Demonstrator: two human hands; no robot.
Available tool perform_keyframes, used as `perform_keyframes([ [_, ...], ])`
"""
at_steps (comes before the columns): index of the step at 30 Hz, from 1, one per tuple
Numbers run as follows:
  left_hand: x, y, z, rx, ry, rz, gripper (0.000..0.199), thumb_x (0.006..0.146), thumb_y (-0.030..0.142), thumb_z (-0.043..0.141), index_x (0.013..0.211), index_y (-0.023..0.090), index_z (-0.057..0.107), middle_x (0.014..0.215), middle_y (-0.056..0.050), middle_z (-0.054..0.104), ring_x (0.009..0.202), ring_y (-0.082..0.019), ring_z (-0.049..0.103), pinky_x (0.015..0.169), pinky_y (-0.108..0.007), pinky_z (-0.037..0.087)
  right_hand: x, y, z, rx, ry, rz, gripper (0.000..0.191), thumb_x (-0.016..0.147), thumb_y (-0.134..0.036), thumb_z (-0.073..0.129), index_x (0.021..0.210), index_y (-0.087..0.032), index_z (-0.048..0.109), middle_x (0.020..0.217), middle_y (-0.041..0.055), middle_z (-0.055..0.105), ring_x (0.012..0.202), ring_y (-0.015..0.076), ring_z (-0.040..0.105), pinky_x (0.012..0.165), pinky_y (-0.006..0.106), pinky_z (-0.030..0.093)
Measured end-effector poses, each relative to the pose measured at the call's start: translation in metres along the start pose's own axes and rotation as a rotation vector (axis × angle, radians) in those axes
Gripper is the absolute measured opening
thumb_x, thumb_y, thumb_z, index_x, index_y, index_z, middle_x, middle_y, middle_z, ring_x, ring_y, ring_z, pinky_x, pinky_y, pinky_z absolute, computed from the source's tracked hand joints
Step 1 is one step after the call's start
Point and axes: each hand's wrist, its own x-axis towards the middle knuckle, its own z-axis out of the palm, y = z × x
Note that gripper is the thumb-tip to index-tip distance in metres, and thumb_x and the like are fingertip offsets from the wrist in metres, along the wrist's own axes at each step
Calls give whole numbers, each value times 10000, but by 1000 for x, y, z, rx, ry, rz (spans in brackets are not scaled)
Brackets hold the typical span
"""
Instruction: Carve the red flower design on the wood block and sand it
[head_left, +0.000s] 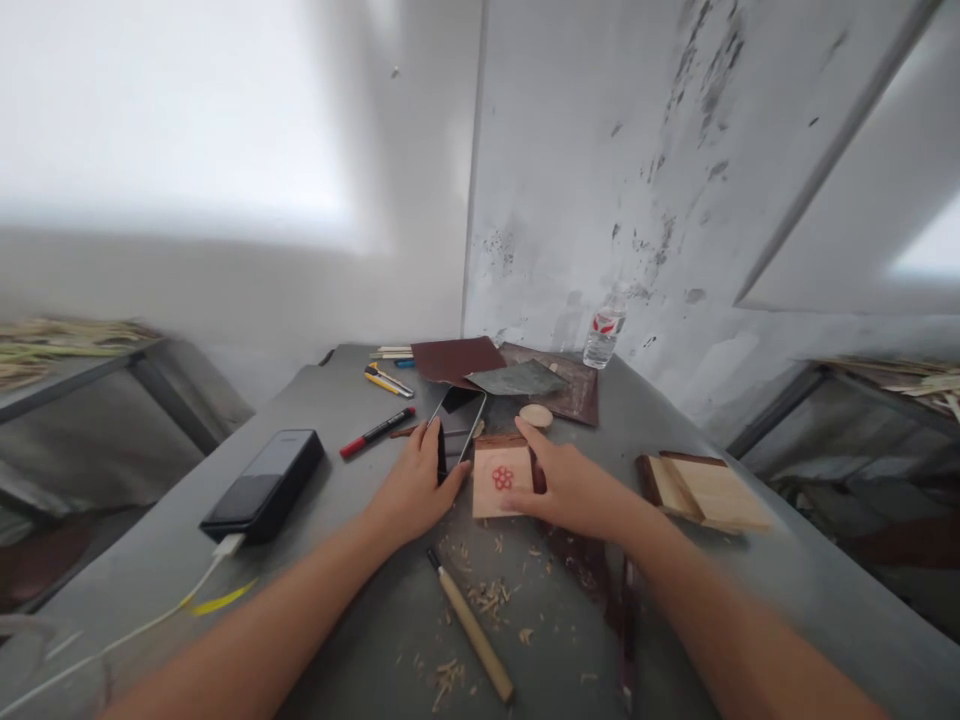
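Observation:
A pale wooden block (487, 495) with a red flower drawn on its face and a bark edge lies at the middle of the grey table. My right hand (566, 480) grips its right side, thumb on the face and fingers at the far corner. Just left of the block, my left hand (420, 480) is closed around a dark, flat object with a shiny metallic edge (472, 430), which I cannot make out fully. Nearer to me lies a wooden-handled carving tool (472, 625), with wood shavings (491, 598) around it.
On the left are a black power bank (262, 485) with a white cable, a red marker (376, 433) and a yellow cutter (388, 380). Sandpaper sheets (457, 360) and a water bottle (604, 335) stand towards the back. More wood pieces (705, 490) lie at right.

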Motion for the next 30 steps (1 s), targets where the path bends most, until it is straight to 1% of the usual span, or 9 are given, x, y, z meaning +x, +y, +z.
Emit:
perform_keyframes([
  [1,-1,1,0,19,1,4,426,939,367,657,1327,207,580,1387,-115,598,1170,-298,631,955,-539,549,0,4,-1,3,-10,-2,614,955,-425,674,1478,-184,459,1204,118,678,980,262,689,834,452,566],
  [2,-1,1,1,35,4,8,424,940,367,657,1325,206,581,1384,-115,600,1166,-297,633,951,-537,551,1,7,-1,7,-23,-4,473,977,-394,655,1387,-187,545,1262,108,650,1026,256,679,866,465,570],
  [3,-2,1,1,49,9,12,422,940,366,656,1324,206,582,1380,-114,603,1161,-295,635,948,-534,553,2,10,-1,13,-38,-5,381,990,-365,642,1323,-186,590,1297,101,632,1056,253,670,884,469,572],
  [4,-2,0,2,61,13,17,421,940,366,656,1322,205,583,1377,-114,604,1157,-294,637,944,-532,555,3,13,-1,19,-54,-4,348,993,-346,640,1299,-184,605,1309,99,626,1072,254,666,888,470,574],
  [13,-2,-8,18,147,42,37,409,940,363,658,1311,203,589,1356,-111,616,1131,-285,648,927,-518,565,15,24,7,56,-202,36,341,993,-337,643,1296,-185,609,1292,99,638,1056,248,672,876,456,580],
  [22,-1,-3,17,246,-22,22,403,941,363,656,1305,201,592,1344,-109,623,1118,-280,654,917,-511,569,22,19,-6,24,-305,24,355,988,-338,649,1305,-183,605,1314,100,627,1087,263,662,895,472,572],
  [24,3,-1,15,266,-47,5,402,941,362,657,1303,200,593,1340,-109,625,1113,-279,656,914,-508,571,26,15,-8,21,-369,49,359,986,-340,652,1305,-181,605,1312,98,627,1085,266,663,893,472,573],
  [28,13,4,12,301,-100,-53,401,941,364,657,1300,198,595,1334,-109,628,1106,-277,658,910,-505,573,38,6,-11,26,-579,155,349,990,-332,649,1301,-182,604,1292,101,637,1057,249,672,873,458,582],
  [30,19,7,10,320,-119,-94,400,941,363,657,1300,197,594,1332,-110,629,1103,-276,660,909,-503,573,43,2,-10,22,-661,217,350,989,-335,650,1299,-180,606,1291,100,638,1057,251,672,872,459,582],
])
